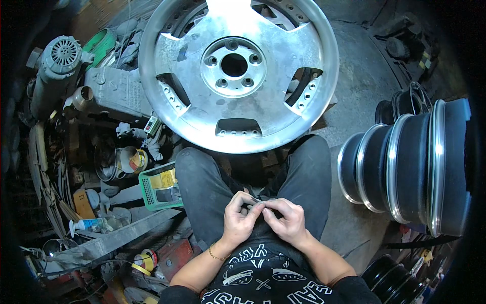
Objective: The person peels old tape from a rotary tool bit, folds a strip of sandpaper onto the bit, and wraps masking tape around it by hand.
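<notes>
My left hand (242, 218) and my right hand (283, 218) meet over my lap, fingertips pinched together on a small dark piece (258, 199) that is mostly hidden by the fingers. Beyond my knees, a large bare-metal wheel rim (281, 134) lies face up, with a bolt-hole hub and several openings around it. Beside my left knee is a green plastic basket (150, 188) holding yellow and dark sheets (167, 177).
Several dark wheels with polished lips (410, 167) stand at my right. A cylindrical machine (55, 81), a green hose-like item (98, 43), containers (116, 164) and clutter crowd the left. A long metal beam (101, 245) runs at the lower left.
</notes>
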### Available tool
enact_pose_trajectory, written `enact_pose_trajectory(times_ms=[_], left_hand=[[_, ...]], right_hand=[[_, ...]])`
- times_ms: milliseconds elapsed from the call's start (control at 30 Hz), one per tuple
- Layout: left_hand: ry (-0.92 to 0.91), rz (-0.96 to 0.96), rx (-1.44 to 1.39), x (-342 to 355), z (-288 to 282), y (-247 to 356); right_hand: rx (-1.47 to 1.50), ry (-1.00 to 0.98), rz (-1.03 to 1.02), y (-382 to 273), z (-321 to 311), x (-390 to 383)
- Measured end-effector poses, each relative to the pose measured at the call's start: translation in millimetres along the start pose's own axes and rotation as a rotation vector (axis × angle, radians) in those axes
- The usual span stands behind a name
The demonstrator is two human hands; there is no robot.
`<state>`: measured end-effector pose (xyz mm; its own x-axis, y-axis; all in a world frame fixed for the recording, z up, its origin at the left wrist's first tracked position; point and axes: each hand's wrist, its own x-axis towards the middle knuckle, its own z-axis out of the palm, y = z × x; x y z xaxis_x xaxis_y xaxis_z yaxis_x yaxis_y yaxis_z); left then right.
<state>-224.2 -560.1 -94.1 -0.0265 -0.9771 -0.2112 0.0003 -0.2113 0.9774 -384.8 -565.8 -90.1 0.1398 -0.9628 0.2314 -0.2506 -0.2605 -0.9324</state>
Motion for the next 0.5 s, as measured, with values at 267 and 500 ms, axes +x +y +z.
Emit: enact_pose_trajectory(times_ms=[267,500], left_hand=[[0.001,0.031,-0.058,3,-3,-5],[-0.078,0.121,-0.002,9,-7,-6]], right_hand=[[0.005,-0.022,0.083,0,0,3],[0.038,-0.074,0.085,7,-4,0]])
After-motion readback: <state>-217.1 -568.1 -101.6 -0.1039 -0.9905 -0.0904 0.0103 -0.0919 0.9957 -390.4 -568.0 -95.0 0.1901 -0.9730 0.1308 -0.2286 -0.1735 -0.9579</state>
